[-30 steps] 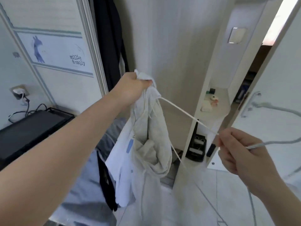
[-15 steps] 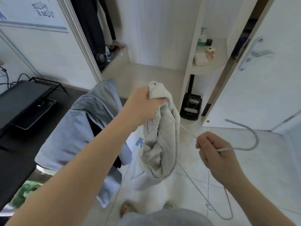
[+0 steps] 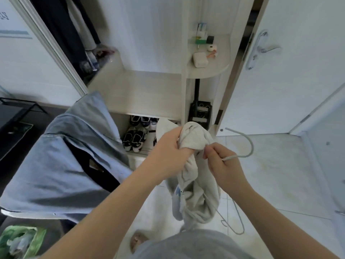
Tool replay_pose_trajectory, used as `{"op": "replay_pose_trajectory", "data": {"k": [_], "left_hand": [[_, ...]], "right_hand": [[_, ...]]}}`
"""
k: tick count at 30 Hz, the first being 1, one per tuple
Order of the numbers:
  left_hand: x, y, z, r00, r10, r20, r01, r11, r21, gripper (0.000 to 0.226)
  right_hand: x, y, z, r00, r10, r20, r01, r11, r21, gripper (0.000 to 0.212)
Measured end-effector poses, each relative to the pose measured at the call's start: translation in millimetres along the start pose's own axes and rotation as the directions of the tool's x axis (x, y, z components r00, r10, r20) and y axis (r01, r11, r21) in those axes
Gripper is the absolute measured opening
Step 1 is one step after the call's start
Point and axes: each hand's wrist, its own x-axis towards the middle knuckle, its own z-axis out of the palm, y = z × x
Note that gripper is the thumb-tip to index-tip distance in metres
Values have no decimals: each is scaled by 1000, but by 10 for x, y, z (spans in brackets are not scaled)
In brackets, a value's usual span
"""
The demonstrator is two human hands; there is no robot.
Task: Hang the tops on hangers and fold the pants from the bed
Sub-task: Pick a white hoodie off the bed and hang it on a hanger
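Pale floor tiles [image 3: 280, 174] lie beneath my grip: left hand [image 3: 168, 152] clutches the bunched cream fabric top [image 3: 194, 139] at its upper end; right hand [image 3: 224, 165], just beside, pinches the grey wire hanger [image 3: 252, 149] below its hook.

- One camera sits on the person's head.
- It looks forward and steeply down at the floor [image 3: 270, 174].
- The left hand [image 3: 168, 148] and the right hand [image 3: 222, 163] are close below it.
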Motion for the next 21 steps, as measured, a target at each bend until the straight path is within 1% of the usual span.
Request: {"op": "replay_pose_trajectory", "data": {"k": [1,2,3,4,5,6,7,8,10,12,14,16,18,19,21], "left_hand": [[14,4,12,1000,-19,13,19,1000,-13,14],[19,-1,20,999,-26,22,25,1000,16,16],[20,-21,22,1000,17,13,-18,993,113,18],[27,-52,11,991,131,-19,-120,951,286,20],[42,-93,-18,952,302,-44,-237,824,515,25],[60,-114,-55,891,453,-20,-305,632,713,32],[85,-106,-109,848,528,34,-337,489,804,40],[118,-93,-178,839,534,107,-371,417,830,47],[181,-90,-305,838,487,247,-452,363,815,57],[192,-83,-342,832,487,266,-460,335,822,55],[119,-48,-265,876,419,240,-405,365,838,59],[31,-54,-106,896,373,242,-398,431,810,62],[9,-57,-3,920,317,229,-371,522,768,65],[33,-62,-5,935,278,219,-343,558,756,64],[73,-112,-63,957,209,202,-290,631,719,55]], "right_hand": [[21,-30,-14,1000,-9,20,9,1000,18,40],[36,-57,-38,999,-17,46,16,999,39,39],[46,-78,-75,997,-22,72,18,998,57,36],[56,-98,-118,995,-28,97,21,997,72,33],[67,-119,-164,992,-36,120,26,996,84,31],[76,-136,-211,988,-49,146,35,995,93,29],[86,-155,-255,982,-67,177,50,994,95,28],[96,-178,-292,974,-90,208,72,993,95,29],[131,-219,-349,960,-139,245,122,989,84,29],[198,-254,-376,958,-175,229,170,985,38,35],[276,-290,-340,957,-202,210,202,979,19,42],[348,-341,-235,948,-219,232,218,975,28,41],[403,-369,-128,948,-223,229,225,974,15,41],[436,-376,-93,948,-237,211,244,970,-6,41],[478,-378,-71,943,-296,149,307,950,-55,39]]}}
